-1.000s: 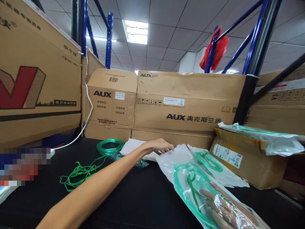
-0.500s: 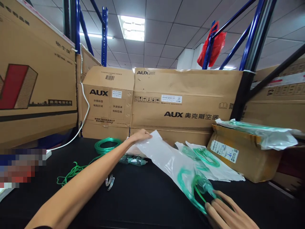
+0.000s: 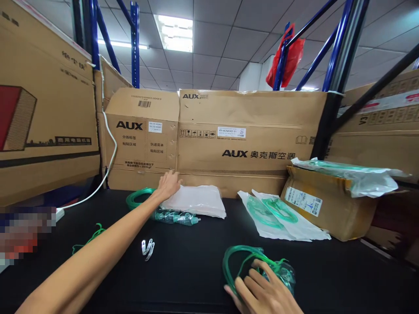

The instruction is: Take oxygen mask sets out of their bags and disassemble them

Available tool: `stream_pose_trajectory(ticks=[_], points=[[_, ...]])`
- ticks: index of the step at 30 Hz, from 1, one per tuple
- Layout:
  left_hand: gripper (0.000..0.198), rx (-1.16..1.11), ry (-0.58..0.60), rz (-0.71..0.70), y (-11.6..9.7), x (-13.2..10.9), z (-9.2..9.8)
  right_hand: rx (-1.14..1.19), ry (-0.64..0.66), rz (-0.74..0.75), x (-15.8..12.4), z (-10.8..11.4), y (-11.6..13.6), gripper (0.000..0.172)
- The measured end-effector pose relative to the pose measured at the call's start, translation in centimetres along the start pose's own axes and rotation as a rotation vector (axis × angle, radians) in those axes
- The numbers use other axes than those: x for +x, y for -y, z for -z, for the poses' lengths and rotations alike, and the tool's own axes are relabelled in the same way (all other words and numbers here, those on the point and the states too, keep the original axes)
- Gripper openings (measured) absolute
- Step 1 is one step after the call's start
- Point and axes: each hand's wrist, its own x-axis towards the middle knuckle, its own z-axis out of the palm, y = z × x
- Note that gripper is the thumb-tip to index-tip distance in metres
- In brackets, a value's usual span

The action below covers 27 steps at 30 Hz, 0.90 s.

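Observation:
My left hand (image 3: 169, 185) rests at the back left corner of a stack of white plastic bags (image 3: 199, 201), its fingers loosely bent and the tips hidden. Under my right hand (image 3: 262, 288), near the front edge, lies an oxygen mask (image 3: 286, 277) of clear green plastic with its coiled green tubing (image 3: 229, 261). The fingers of that hand curl over the tubing. Clear mask parts (image 3: 178, 217) lie in front of the stack. A coil of green tubing (image 3: 135, 199) sits beside it, partly behind my left forearm.
Two small shiny metal strips (image 3: 148, 249) and green elastic cord (image 3: 93, 235) lie at the left. Bagged masks with tubing (image 3: 281, 213) lie at the back right, beside a cardboard box (image 3: 330, 213) topped by another bag (image 3: 356, 170). Large AUX cartons (image 3: 242, 144) line the back.
The white bag my left hand held up is no longer raised; that hand has moved left to the stack. My right hand has shifted left with the mask and tubing. The view has turned slightly right.

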Motion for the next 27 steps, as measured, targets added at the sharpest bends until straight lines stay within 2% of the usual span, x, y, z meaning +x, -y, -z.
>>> stream_pose_trajectory(ticks=[4, 7, 10, 12, 14, 17, 20, 23, 25, 27], points=[[0.034, 0.101, 0.251, -0.144, -1.9, 0.8, -0.7, 0.072, -0.064, 0.004, 1.8, -2.3, 1.8, 0.041], [0.033, 0.164, 0.442, -0.172, -3.3, 1.2, -1.2, 0.105, -0.087, -0.001, 3.0, -3.6, 2.9, 0.04], [0.031, 0.215, 0.533, -0.163, -4.3, 1.0, -1.3, 0.143, -0.09, -0.005, 4.0, -3.3, 3.5, 0.038], [0.031, 0.247, 0.546, -0.165, -5.0, 0.5, -1.1, 0.18, -0.063, -0.01, 4.9, -2.0, 3.4, 0.032], [0.031, 0.281, 0.522, -0.179, -5.8, -0.3, -0.9, 0.205, -0.033, -0.004, 5.9, 0.1, 3.0, 0.023], [0.034, 0.321, 0.39, -0.251, -8.0, -2.1, -0.6, 0.275, -0.032, -0.011, 8.1, 3.6, 2.0, 0.025], [0.035, 0.323, 0.195, -0.429, -12.1, -4.4, 0.0, 0.356, -0.158, 0.015, 11.1, 5.5, 1.6, 0.03], [0.024, 0.292, 0.077, -0.7, -18.1, -6.7, 0.4, 0.397, -0.116, 0.123, 14.4, 4.8, 3.0, 0.052], [0.024, 0.264, 0.019, -0.873, -22.1, -8.0, 0.3, 0.421, 0.062, 0.164, 16.1, 3.7, 4.9, 0.063], [0.021, 0.238, -0.012, -1.027, -25.0, -9.0, 0.0, 0.449, 0.213, 0.102, 16.9, 2.8, 6.5, 0.071]])
